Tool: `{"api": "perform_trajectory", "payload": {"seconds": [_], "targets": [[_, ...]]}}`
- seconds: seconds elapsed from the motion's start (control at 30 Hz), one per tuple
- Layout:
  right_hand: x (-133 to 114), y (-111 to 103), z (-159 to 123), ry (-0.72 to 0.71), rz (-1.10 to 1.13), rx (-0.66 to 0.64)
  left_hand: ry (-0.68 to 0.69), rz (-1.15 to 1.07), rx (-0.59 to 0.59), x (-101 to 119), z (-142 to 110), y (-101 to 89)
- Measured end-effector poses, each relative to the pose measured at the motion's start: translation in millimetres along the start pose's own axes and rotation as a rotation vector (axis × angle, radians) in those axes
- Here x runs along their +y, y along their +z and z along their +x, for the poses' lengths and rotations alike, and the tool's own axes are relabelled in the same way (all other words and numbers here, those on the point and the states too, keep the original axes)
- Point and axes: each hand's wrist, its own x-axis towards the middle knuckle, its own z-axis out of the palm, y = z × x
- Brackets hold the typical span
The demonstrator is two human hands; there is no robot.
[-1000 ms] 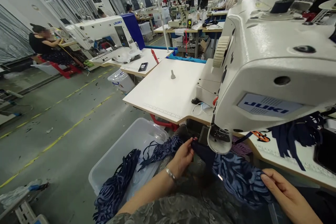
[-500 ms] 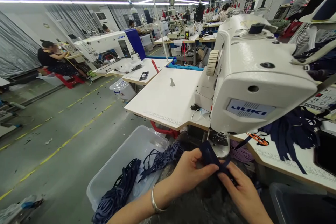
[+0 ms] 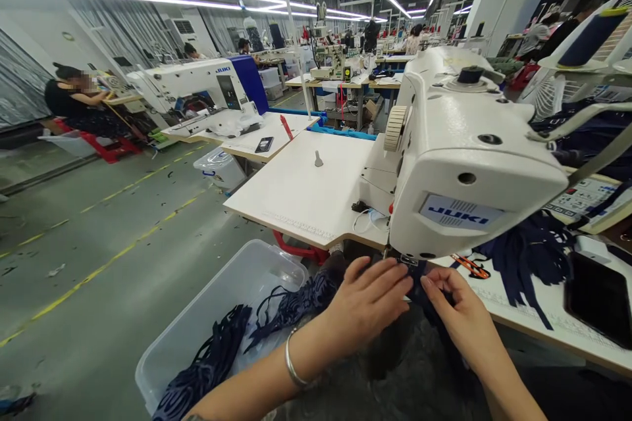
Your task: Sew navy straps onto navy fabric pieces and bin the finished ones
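Observation:
The white sewing machine (image 3: 474,158) stands right in front of me, its needle end low above my fingertips. My left hand (image 3: 372,302) reaches in flat, fingers stretched out side by side, at the left of the needle area. Its fingertips lie by a navy fabric strip (image 3: 419,273) that runs under the machine head. That strip is pinched between thumb and fingers of my right hand (image 3: 461,309), to the right of the needle. The strip's lower part drops toward my dark lap and is hard to make out there.
At lower left, a clear plastic bin (image 3: 165,322) holds bundles of navy strips (image 3: 210,362). More navy strips (image 3: 526,256), orange-handled snips (image 3: 471,267) and a black phone (image 3: 600,296) lie on the right tabletop. A small grey piece (image 3: 318,158) rests on the white table (image 3: 291,191).
My left hand has gone from pinching the folded navy strip to lying flat beside the needle. The strip has moved in under the machine head. My view has shifted slightly right.

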Motion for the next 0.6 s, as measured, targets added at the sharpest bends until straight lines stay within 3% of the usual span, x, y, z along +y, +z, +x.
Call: {"api": "perform_trajectory", "payload": {"seconds": [0.07, 0.17, 0.3, 0.43, 0.6], "targets": [[1.9, 0.3, 1.0, -0.011, 0.025, 0.002, 0.110, 0.027, -0.170, -3.1, -0.6, -3.1], [6.4, -1.3, -0.9, -0.017, 0.024, -0.025, 0.094, 0.068, -0.256, -5.9, -1.5, -4.5], [14.5, -3.0, -3.5, -0.114, -0.065, -0.003, 0.082, 0.084, -0.247, -6.0, -6.0, 1.8], [19.0, -0.9, 1.9, -0.242, -0.114, 0.042, 0.050, 0.129, -0.164, -2.9, -11.1, 10.9], [18.0, 0.1, 14.6, -0.322, -0.164, 0.019, 0.008, 0.168, -0.139, 1.5, -12.6, 14.2]]}}
